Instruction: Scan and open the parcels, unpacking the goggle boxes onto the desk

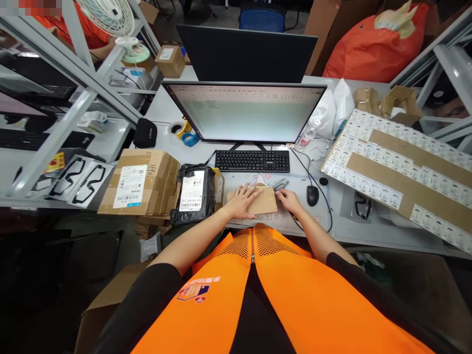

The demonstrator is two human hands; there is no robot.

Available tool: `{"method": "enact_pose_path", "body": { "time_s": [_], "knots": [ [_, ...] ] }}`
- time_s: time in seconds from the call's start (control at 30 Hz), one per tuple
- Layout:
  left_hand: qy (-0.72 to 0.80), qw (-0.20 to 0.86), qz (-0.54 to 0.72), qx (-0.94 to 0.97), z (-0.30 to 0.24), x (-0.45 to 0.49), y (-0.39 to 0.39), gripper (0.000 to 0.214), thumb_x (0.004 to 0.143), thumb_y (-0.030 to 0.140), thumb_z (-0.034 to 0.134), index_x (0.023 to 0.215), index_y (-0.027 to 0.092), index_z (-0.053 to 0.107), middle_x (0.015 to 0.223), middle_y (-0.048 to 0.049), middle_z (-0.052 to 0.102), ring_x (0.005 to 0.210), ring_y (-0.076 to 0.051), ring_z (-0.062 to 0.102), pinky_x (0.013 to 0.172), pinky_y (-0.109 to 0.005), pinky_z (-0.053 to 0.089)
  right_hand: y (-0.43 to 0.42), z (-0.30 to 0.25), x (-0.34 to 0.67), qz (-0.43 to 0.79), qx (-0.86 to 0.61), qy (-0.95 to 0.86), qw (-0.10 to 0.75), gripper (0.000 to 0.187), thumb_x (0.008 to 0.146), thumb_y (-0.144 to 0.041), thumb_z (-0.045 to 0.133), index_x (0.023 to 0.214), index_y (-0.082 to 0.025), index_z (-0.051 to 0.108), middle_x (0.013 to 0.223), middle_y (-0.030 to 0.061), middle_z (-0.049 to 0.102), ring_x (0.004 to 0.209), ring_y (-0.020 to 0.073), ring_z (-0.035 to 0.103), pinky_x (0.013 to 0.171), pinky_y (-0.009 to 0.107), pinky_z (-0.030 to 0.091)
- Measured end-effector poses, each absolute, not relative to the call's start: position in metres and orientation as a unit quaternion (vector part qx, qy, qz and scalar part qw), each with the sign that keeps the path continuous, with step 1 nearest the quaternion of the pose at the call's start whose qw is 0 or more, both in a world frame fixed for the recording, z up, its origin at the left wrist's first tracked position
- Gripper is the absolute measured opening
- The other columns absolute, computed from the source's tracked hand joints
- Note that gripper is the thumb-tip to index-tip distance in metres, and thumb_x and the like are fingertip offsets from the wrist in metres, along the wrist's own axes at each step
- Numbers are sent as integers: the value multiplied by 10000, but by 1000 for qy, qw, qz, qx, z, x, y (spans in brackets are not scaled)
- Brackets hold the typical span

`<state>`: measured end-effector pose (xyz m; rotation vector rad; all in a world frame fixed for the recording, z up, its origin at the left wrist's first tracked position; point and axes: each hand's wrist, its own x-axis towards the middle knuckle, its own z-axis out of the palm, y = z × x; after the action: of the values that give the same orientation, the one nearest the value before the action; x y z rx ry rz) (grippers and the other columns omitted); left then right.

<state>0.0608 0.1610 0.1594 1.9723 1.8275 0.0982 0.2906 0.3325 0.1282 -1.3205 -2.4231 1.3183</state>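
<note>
A small flat cardboard box (268, 200) lies on the desk in front of the keyboard. My left hand (243, 200) rests on its top with the fingers spread. At the box's right end, my right hand (288, 201) has its fingers pinched together, and whatever is between them is too small to make out. A grey metallic object (281, 184) lies just behind those fingers, its kind unclear. Left of my left hand stand a narrow brown box (219, 188) and a black-wrapped parcel (192, 194) with a white label.
A keyboard (252, 161) and monitor (247, 115) stand behind the box. A mouse (312, 195) and cables are to the right, beside a large cardboard sheet with stickers (391, 184). A taped carton (140, 183) sits left. Tape rolls (190, 139) lie behind it. Another person's orange sleeve (88, 37) shows upper left.
</note>
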Motion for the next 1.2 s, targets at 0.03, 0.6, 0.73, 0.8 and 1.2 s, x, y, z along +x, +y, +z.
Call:
{"method": "enact_pose_path", "body": {
  "time_s": [0.03, 0.6, 0.73, 0.8, 1.2],
  "knots": [
    [683, 213, 31, 698, 159, 62, 159, 1257, 749, 662, 846, 1768, 230, 250, 1825, -161, 196, 1657, -464, 183, 1342, -597, 120, 333, 130, 289, 416, -427, -802, 38, 282, 1001, -378, 534, 938, -221, 759, 1003, 72, 815, 950, 237, 712, 912, 301, 521],
    [703, 165, 32, 691, 150, 72, 151, 1228, 755, 747, 787, 1735, 169, 324, 1654, -236, 448, 1410, -454, 462, 1184, -538, 332, 296, 120, 331, 413, -381, -825, 61, 513, 1008, -560, 462, 1087, -185, 804, 978, 103, 810, 855, 248, 702, 805, 314, 484],
    [834, 183, -31, 520, 174, 96, 152, 1178, 884, 836, 624, 1705, 45, 331, 1447, -327, 606, 1228, -464, 628, 1030, -526, 470, 294, 112, 328, 458, -459, -753, 110, 546, 952, -630, 459, 958, -185, 774, 786, 70, 735, 762, 238, 657, 739, 311, 489],
    [869, 224, -70, 436, 189, 97, 156, 1032, 976, 830, 477, 1571, -13, 524, 1212, -332, 710, 1091, -454, 702, 932, -496, 517, 294, 105, 327, 497, -491, -705, 124, 557, 915, -675, 474, 890, -188, 743, 716, 50, 683, 699, 223, 628, 674, 301, 491],
    [807, 192, -25, 559, 183, 57, 205, 1231, 726, 791, 855, 1701, 188, 407, 1545, -301, 557, 1408, -520, 531, 1178, -589, 386, 299, 104, 313, 583, -511, -619, 127, 556, 812, -704, 544, 942, -193, 719, 673, -8, 592, 558, 169, 539, 545, 289, 480]
  ]
}}
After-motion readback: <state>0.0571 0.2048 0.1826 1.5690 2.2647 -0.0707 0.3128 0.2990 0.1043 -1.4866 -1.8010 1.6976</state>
